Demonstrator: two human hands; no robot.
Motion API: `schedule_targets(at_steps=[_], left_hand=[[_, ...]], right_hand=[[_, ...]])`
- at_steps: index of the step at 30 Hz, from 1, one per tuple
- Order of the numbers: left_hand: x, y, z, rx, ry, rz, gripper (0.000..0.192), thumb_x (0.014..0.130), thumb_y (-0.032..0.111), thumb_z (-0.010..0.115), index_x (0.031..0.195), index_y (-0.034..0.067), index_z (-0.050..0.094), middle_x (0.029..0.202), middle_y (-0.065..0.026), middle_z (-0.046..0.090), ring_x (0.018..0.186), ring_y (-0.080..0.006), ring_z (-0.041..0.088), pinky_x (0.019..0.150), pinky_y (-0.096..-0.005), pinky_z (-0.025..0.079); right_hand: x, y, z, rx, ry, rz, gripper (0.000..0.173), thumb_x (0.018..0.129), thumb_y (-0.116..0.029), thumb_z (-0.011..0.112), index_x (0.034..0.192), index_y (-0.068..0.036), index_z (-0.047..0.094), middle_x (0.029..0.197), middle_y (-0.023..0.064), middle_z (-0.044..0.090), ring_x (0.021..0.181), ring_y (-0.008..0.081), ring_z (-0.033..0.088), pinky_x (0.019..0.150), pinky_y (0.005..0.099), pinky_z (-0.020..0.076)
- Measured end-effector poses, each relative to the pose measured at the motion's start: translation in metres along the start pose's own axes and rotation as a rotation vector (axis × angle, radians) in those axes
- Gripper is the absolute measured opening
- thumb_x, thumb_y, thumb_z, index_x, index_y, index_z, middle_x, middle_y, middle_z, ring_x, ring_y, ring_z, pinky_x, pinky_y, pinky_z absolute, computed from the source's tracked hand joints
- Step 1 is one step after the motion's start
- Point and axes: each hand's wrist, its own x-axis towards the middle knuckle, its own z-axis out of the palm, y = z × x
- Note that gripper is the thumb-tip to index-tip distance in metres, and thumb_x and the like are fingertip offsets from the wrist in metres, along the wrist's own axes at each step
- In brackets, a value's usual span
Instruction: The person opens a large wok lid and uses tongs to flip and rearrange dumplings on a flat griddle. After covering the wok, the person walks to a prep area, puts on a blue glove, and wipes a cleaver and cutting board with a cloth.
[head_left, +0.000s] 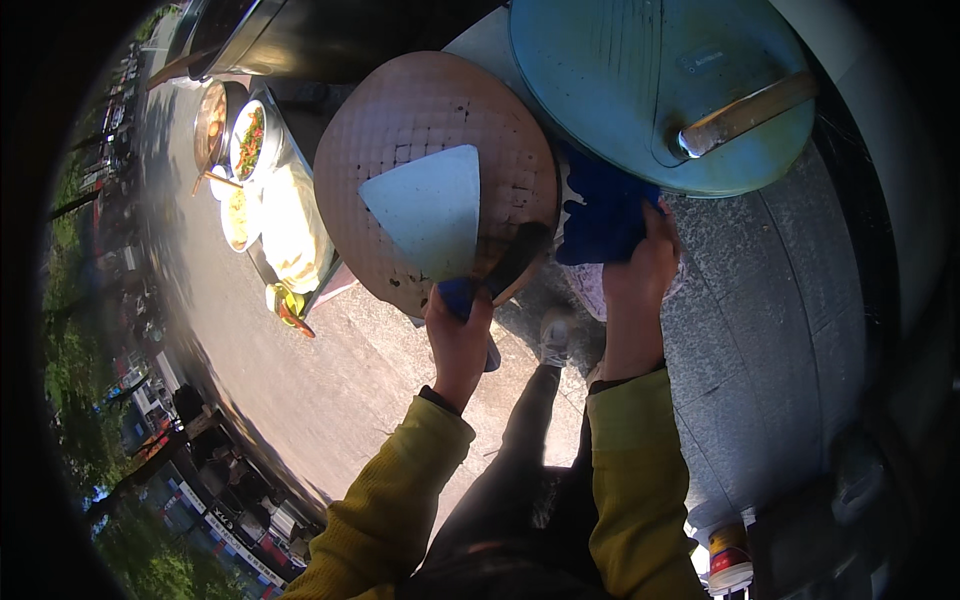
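Note:
My left hand (459, 330) grips the blue handle of a broad, fan-shaped metal spatula (431, 202). Its pale blade lies over a round board (435, 112) with a brown, grid-patterned top and dark specks. A dark handle (521, 255) crosses the board's lower right edge. My right hand (641, 255) holds a bunched dark blue cloth (607, 214) at the right of the board, just below a large round greenish-blue lid (600, 82). The lid has a wooden bar handle (750, 112). Part of a pale purple item (589, 289) shows behind my right wrist.
At the left stand a bowl of chopped red and green food (249, 140), a pot (210, 124), a bowl of pale food (238, 217) and a bright plastic bag (292, 225). A metal-sided unit (300, 37) is above; a bucket (729, 559) stands lower right.

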Motion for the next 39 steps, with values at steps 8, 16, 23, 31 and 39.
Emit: schedule_targets(at_steps=[8, 16, 23, 31, 39], left_hand=[[0.002, -0.020, 0.001, 0.081, -0.022, 0.028, 0.024, 0.076, 0.020, 0.064, 0.090, 0.002, 0.056, 0.088, -0.0162, 0.057, 0.086, -0.0347, 0.053, 0.080, -0.0417, 0.038], [-0.019, 0.010, -0.030, 0.095, -0.044, 0.243, 0.025, 0.076, 0.020, 0.065, 0.088, 0.000, 0.054, 0.086, -0.0186, 0.056, 0.084, -0.0361, 0.052, 0.076, -0.0425, 0.041], [-0.128, 0.058, -0.080, -0.225, -0.101, -0.081, 0.022, 0.080, 0.017, 0.063, 0.091, -0.002, 0.056, 0.078, -0.0093, 0.060, 0.073, -0.0158, 0.057, 0.066, -0.0308, 0.046], [-0.215, 0.069, -0.126, -0.221, -0.219, -0.167, 0.027, 0.081, 0.023, 0.065, 0.095, 0.000, 0.057, 0.077, -0.0068, 0.059, 0.074, -0.0126, 0.055, 0.068, -0.0309, 0.047], [-0.244, 0.083, -0.136, -0.320, -0.213, -0.079, 0.028, 0.080, 0.018, 0.067, 0.098, -0.001, 0.058, 0.085, -0.0060, 0.062, 0.078, -0.0116, 0.058, 0.071, -0.0285, 0.048]], right_hand=[[0.053, -0.064, -0.080, -0.207, 0.130, -0.146, 0.030, 0.091, -0.010, 0.045, 0.119, -0.001, 0.051, 0.112, 0.0188, 0.059, 0.097, 0.0344, 0.060, 0.084, 0.0478, 0.0510], [-0.044, -0.217, -0.132, -0.332, -0.161, 0.083, 0.034, 0.094, -0.023, 0.043, 0.123, -0.007, 0.051, 0.120, 0.0137, 0.056, 0.108, 0.0320, 0.055, 0.092, 0.0482, 0.0451], [-0.061, -0.282, -0.183, -1.670, -0.061, -0.492, 0.028, 0.087, -0.004, 0.051, 0.114, 0.000, 0.057, 0.106, 0.0138, 0.061, 0.094, 0.0230, 0.058, 0.084, 0.0358, 0.0448], [-0.115, -0.293, -0.168, -1.825, -0.179, -0.493, 0.026, 0.082, 0.000, 0.057, 0.108, 0.001, 0.060, 0.100, 0.0108, 0.062, 0.090, 0.0206, 0.058, 0.079, 0.0342, 0.0467], [-0.207, -0.232, -0.085, -1.409, -0.586, -0.175, 0.024, 0.084, -0.004, 0.059, 0.107, 0.001, 0.058, 0.097, 0.0074, 0.060, 0.086, 0.0154, 0.057, 0.077, 0.0287, 0.0472]])
